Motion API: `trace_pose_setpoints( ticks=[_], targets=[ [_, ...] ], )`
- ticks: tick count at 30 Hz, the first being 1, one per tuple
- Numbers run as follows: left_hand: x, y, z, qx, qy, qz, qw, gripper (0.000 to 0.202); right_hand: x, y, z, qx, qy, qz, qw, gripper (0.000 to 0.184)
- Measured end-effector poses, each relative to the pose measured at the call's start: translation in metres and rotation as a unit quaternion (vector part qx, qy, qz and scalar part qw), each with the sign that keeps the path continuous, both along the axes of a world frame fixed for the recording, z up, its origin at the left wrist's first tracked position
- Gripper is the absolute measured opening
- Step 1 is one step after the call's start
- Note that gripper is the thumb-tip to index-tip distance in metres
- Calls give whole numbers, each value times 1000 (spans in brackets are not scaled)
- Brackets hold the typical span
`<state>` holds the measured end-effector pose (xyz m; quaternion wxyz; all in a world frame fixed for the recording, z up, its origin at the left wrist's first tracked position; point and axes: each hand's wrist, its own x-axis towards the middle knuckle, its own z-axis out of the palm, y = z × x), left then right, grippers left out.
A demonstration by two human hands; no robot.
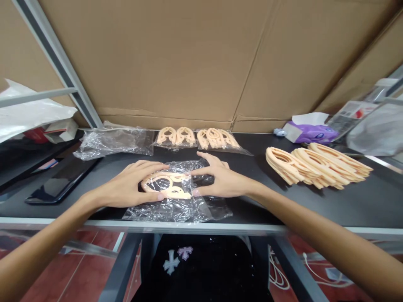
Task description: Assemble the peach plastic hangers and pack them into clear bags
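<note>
A beige plastic folding hanger [176, 192], folded into a loop shape, lies in or under a clear plastic bag [176, 212] near the table's front edge. My left hand [134, 184] closes around the hanger's rounded left end, thumb below and fingers above. At the other end my right hand [220, 178] has its thumb and index finger on the bag beside the hanger's tips, its other fingers held apart. How far the hanger sits inside the bag I cannot tell.
Bagged hangers [176, 136] lie at the back, beside a heap of clear bags [116, 140]. Loose hangers [317, 165] are piled at the right, before a purple tissue pack [311, 132]. A dark phone [61, 180] rests at the left. Cardboard [176, 58] walls the back.
</note>
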<state>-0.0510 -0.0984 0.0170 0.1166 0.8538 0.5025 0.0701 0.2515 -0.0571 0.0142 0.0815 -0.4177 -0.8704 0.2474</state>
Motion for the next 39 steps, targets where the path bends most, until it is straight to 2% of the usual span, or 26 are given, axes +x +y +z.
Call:
trace_pose_setpoints(
  ticks=[5,9,11,15,16,20,22,24,27,31,33,35,39],
  targets=[
    [2,2,-2,17,12,5,1000,87,-11,-2,-8,59,37,-38,997,72],
    [3,2,-2,19,16,-3,1000,85,-15,-2,-14,138,64,-53,987,52],
    [5,2,-1,20,19,1,1000,88,-14,-1,-15,149,71,-48,985,49],
    [8,1,-1,27,32,0,999,88,-14,2,-17,135,59,-23,989,75],
    [9,1,-1,27,35,-1,999,87,-16,3,-17,146,59,-25,987,74],
    [8,3,-3,30,41,-2,999,90,-21,6,-17,216,69,-56,972,48],
    [7,4,-5,34,41,1,999,91,-17,8,-15,234,78,-65,967,43],
    [7,6,-6,34,39,7,999,91,-4,10,-8,244,89,-71,963,38],
    [10,8,-8,33,44,1,998,88,39,8,5,281,66,-118,950,29],
    [20,14,-10,39,50,-35,997,87,119,-6,13,351,-84,-249,899,47],
    [26,19,-9,44,43,-54,997,87,151,-16,9,335,-151,-296,882,51],
    [32,24,-6,44,42,-65,996,87,171,-28,2,305,-191,-308,881,52],
    [36,32,-4,30,65,-65,995,88,179,-41,-14,344,-172,-297,874,47]
  ],
)
